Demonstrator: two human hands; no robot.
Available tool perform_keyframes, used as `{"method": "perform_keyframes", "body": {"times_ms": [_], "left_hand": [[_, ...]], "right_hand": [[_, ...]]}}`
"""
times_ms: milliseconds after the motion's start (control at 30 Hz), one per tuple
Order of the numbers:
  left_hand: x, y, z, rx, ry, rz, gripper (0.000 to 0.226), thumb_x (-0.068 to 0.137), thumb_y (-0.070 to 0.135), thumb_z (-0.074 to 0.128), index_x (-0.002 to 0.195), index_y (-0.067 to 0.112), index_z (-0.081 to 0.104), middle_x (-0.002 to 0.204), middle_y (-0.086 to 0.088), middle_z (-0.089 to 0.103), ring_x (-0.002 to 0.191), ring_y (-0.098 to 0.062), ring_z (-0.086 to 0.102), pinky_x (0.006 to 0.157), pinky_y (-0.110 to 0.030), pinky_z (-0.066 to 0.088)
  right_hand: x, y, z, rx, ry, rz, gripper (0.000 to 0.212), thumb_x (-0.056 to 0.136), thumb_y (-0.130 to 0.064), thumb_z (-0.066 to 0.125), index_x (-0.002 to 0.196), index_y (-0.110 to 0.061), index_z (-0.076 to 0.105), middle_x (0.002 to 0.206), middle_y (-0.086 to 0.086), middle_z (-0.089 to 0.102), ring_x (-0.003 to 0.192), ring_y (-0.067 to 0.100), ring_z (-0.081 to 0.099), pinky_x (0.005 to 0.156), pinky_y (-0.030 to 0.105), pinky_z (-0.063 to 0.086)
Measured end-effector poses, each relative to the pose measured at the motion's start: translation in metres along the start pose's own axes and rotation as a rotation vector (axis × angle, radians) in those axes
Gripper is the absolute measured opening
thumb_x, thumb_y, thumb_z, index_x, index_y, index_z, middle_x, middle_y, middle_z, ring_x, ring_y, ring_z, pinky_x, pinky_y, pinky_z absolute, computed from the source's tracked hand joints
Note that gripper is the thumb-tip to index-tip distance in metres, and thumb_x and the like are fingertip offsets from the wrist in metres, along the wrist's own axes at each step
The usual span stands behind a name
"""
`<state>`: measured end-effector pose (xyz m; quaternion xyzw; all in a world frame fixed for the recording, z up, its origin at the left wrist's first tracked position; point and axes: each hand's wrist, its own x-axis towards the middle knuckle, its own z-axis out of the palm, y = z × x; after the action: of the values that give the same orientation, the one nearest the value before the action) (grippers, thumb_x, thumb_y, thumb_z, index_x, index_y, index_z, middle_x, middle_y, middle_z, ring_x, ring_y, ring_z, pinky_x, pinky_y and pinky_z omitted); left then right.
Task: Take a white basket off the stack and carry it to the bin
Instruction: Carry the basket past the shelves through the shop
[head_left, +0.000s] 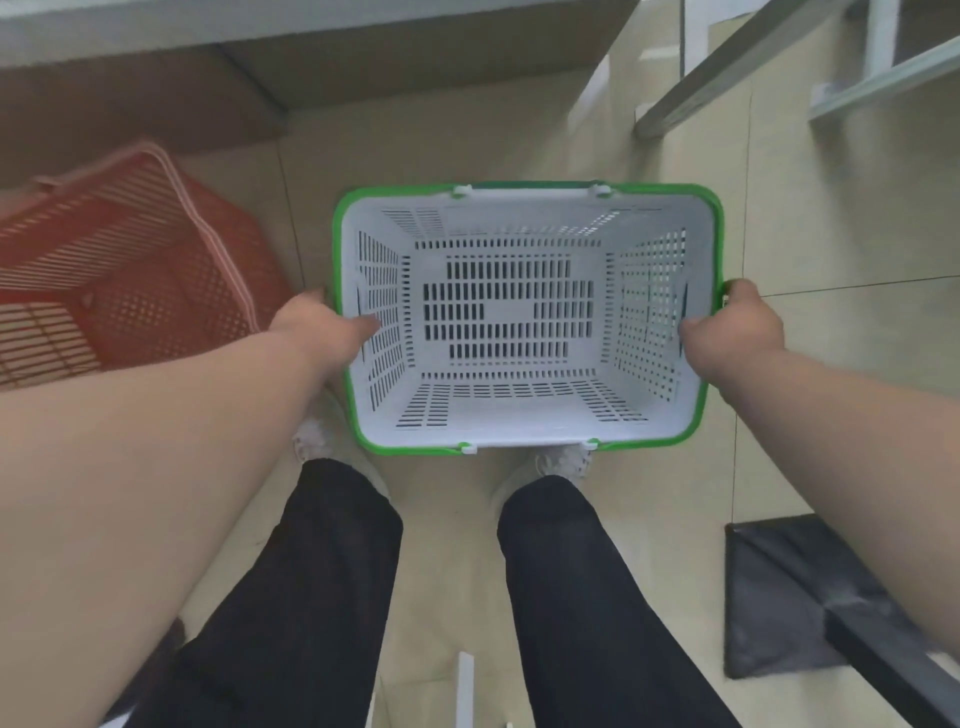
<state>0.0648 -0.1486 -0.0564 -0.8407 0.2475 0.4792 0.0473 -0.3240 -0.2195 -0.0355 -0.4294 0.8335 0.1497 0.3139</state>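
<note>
White basket (524, 317) with green rim, empty, held upright above the tiled floor (519, 145), in front of the person's legs. Left hand (324, 325) grasps the basket's left short side, thumb inside over the rim, fingers outside. Right hand (732, 325) grasps the right short side the same way, thumb inside against the slotted wall. Both arms bare, reaching forward and down. Basket handles folded flat along the near and far long edges. Red basket (119, 275) tilted on its side at left, apart from the white one, handles pale pink. White shoes (563, 460) partly hidden under the basket's near edge, black trousers below. Dark mat (789, 587) on floor near right. Metal frame legs (727, 73) far right.
</note>
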Motion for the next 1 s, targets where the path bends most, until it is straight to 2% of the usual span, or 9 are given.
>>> {"method": "perform_keyframes", "body": {"times_ms": [133,200,300,433,633,800,867,933,1000], "left_hand": [[0.022,-0.006,0.012,-0.106,-0.040,-0.049,0.050,0.091,0.036,0.080,0.133,0.013,0.068,0.122,-0.006,0.072,0.102,-0.030,0.068,0.089,-0.037,0.055],[0.033,-0.011,0.018,-0.139,-0.059,-0.060,0.047,0.093,0.033,0.078,0.134,0.012,0.069,0.120,-0.004,0.070,0.103,-0.030,0.068,0.086,-0.036,0.053],[0.044,-0.016,0.022,-0.116,-0.047,-0.022,0.040,0.093,0.028,0.075,0.131,0.014,0.071,0.123,-0.006,0.073,0.106,-0.032,0.070,0.093,-0.041,0.058],[0.039,-0.016,0.020,-0.056,-0.029,0.029,0.035,0.094,0.022,0.071,0.128,0.012,0.072,0.118,-0.008,0.073,0.106,-0.034,0.071,0.093,-0.041,0.060],[0.015,-0.024,-0.004,-0.067,-0.007,-0.008,0.039,0.092,0.017,0.070,0.129,0.007,0.071,0.121,-0.011,0.074,0.103,-0.037,0.072,0.090,-0.045,0.062],[-0.020,-0.031,-0.040,-0.052,0.007,0.037,0.037,0.089,0.016,0.072,0.126,0.012,0.075,0.118,-0.013,0.076,0.101,-0.037,0.074,0.093,-0.048,0.061],[-0.038,-0.030,-0.057,-0.085,0.004,0.045,0.031,0.090,0.012,0.071,0.120,0.017,0.076,0.115,-0.010,0.075,0.095,-0.033,0.073,0.087,-0.041,0.060],[-0.055,-0.030,-0.074,-0.124,0.011,0.044,0.024,0.094,0.007,0.068,0.112,0.023,0.072,0.106,-0.006,0.072,0.079,-0.023,0.069,0.075,-0.031,0.055],[-0.074,-0.029,-0.094,-0.154,0.004,0.039,0.022,0.097,0.005,0.066,0.107,0.024,0.067,0.097,-0.004,0.070,0.072,-0.015,0.064,0.065,-0.027,0.051]], "right_hand": [[0.013,0.007,0.024,0.062,-0.023,0.036,0.048,0.093,-0.027,0.064,0.131,-0.013,0.036,0.108,0.009,0.053,0.091,0.032,0.053,0.083,0.042,0.051],[0.019,0.011,0.033,0.095,0.005,0.053,0.046,0.095,-0.023,0.061,0.131,-0.013,0.036,0.109,0.008,0.052,0.091,0.031,0.052,0.083,0.040,0.048],[0.028,0.019,0.043,0.122,0.098,0.043,0.035,0.095,-0.017,0.056,0.127,-0.010,0.044,0.106,0.008,0.052,0.090,0.029,0.050,0.081,0.035,0.045],[0.026,0.026,0.049,0.166,0.174,0.019,0.030,0.093,-0.018,0.057,0.121,-0.010,0.051,0.106,0.007,0.056,0.090,0.026,0.051,0.084,0.034,0.045],[-0.005,0.023,0.037,0.157,0.143,0.017,0.031,0.095,-0.020,0.061,0.122,-0.011,0.049,0.112,0.013,0.059,0.098,0.032,0.058,0.086,0.036,0.047],[-0.044,0.007,0.000,0.159,0.093,-0.005,0.032,0.098,-0.012,0.059,0.128,-0.007,0.047,0.107,0.009,0.052,0.090,0.025,0.049,0.075,0.028,0.040],[-0.063,-0.002,-0.018,0.166,0.094,-0.018,0.035,0.099,-0.012,0.059,0.131,-0.007,0.047,0.110,0.011,0.054,0.091,0.025,0.050,0.074,0.027,0.039],[-0.080,-0.011,-0.036,0.169,0.105,-0.034,0.041,0.098,-0.015,0.060,0.136,-0.008,0.047,0.117,0.015,0.059,0.093,0.028,0.054,0.077,0.028,0.040],[-0.099,-0.019,-0.055,0.181,0.112,-0.046,0.038,0.097,-0.017,0.060,0.133,-0.009,0.049,0.116,0.016,0.061,0.090,0.028,0.052,0.076,0.030,0.040]]}}
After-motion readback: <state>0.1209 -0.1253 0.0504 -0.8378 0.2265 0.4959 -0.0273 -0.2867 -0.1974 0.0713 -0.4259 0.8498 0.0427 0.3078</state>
